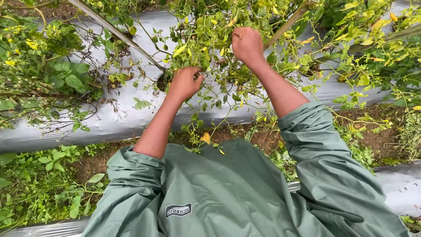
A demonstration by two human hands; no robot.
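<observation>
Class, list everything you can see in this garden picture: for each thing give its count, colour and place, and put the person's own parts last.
pepper plant: one bushy plant, green with yellowing leaves, top centre, around both hands
yellow peppers: several, pale yellow, hanging among the leaves
plastic mulch sheet: one long strip, silver-grey, across the middle; another strip at lower right
bamboo stakes: two clearly seen, grey-brown, slanting at top left and top right
weeds: many, green, lower left beside the soil
soil: brown strip between the sheets
jacket: one, dull green, bottom centre, sleeves pushed up
left hand: closed among the stems, centre
right hand: closed in a fist in the foliage, top centre
</observation>
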